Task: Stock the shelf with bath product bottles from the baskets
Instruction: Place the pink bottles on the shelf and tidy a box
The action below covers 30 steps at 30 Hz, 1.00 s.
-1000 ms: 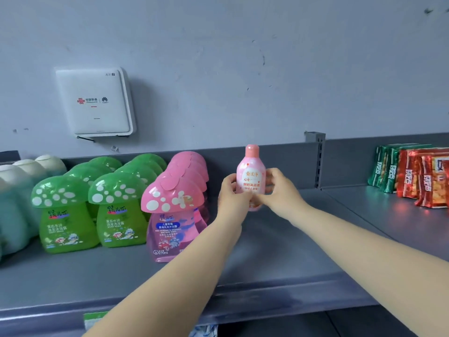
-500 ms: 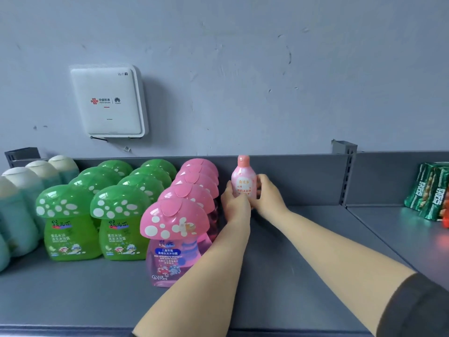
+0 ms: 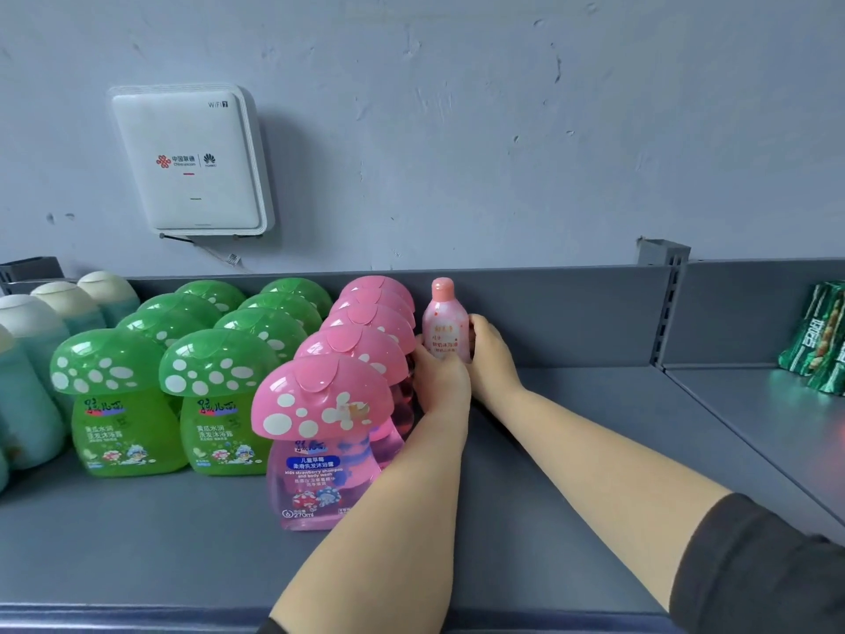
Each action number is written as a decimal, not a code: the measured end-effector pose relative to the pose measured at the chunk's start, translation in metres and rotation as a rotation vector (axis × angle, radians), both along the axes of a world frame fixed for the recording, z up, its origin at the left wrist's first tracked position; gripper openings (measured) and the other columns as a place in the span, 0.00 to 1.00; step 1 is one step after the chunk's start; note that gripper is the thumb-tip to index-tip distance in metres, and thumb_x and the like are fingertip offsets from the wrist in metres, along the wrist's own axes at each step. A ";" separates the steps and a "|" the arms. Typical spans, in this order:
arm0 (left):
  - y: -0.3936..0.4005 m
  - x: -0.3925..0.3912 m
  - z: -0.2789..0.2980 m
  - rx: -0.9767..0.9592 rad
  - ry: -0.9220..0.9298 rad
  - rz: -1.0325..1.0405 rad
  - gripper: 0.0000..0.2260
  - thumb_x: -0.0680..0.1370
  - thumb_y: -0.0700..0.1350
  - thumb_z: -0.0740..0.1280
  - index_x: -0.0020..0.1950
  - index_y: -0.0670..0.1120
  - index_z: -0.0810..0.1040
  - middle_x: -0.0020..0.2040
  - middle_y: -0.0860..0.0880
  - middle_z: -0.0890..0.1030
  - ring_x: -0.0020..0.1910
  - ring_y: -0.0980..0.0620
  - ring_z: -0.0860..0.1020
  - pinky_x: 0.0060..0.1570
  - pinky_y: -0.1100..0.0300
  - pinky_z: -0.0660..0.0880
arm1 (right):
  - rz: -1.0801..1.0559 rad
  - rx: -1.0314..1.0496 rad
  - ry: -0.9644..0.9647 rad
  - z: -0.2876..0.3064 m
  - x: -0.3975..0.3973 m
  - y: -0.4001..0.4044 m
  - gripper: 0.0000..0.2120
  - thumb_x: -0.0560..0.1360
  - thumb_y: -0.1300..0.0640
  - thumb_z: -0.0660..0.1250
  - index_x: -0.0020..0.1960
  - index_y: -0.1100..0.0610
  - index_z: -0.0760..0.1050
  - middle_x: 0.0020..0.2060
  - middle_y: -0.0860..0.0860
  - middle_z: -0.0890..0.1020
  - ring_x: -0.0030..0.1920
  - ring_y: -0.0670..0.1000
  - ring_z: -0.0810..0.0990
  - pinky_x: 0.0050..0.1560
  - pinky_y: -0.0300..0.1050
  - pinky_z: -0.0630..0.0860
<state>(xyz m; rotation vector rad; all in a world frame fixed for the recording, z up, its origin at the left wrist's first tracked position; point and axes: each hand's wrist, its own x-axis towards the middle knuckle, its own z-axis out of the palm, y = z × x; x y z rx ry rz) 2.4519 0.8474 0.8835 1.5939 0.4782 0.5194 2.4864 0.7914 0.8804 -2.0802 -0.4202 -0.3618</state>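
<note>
Both hands cupped the small pink bottle (image 3: 445, 323) at the back edge of the shelf (image 3: 571, 441), right against the rear wall and just beside the last of the pink mushroom-cap bottles (image 3: 338, 404). The left hand (image 3: 441, 382) had its fingers curled round the bottle's left side; the right hand (image 3: 491, 359) wrapped the right side. The bottle stood upright, though its base was hidden behind the hands, so contact with the shelf could not be confirmed. Done well, the step called for seating it flat, label forward, in line with the pink row — then letting go one hand at a time so the narrow bottle did not tip into its neighbours.
</note>
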 end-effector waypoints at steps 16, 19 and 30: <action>-0.003 -0.003 0.008 -0.139 0.018 0.007 0.26 0.73 0.39 0.62 0.71 0.41 0.62 0.68 0.39 0.68 0.66 0.39 0.69 0.64 0.46 0.69 | -0.044 -0.219 0.053 0.017 -0.003 -0.016 0.37 0.71 0.52 0.71 0.72 0.60 0.56 0.67 0.57 0.68 0.63 0.56 0.72 0.61 0.52 0.72; -0.006 -0.013 0.018 -0.162 -0.001 0.027 0.28 0.74 0.41 0.62 0.73 0.43 0.59 0.71 0.41 0.65 0.69 0.40 0.65 0.67 0.47 0.65 | -0.072 -0.199 0.108 0.029 -0.011 -0.032 0.40 0.70 0.55 0.73 0.74 0.59 0.54 0.68 0.55 0.67 0.65 0.55 0.70 0.63 0.50 0.70; -0.051 -0.069 0.044 0.006 -0.183 -0.419 0.09 0.76 0.38 0.60 0.56 0.41 0.73 0.45 0.52 0.72 0.36 0.62 0.68 0.33 0.68 0.63 | -0.310 -0.243 -0.081 0.052 -0.098 -0.111 0.19 0.73 0.56 0.70 0.62 0.55 0.69 0.51 0.49 0.75 0.48 0.49 0.75 0.47 0.41 0.70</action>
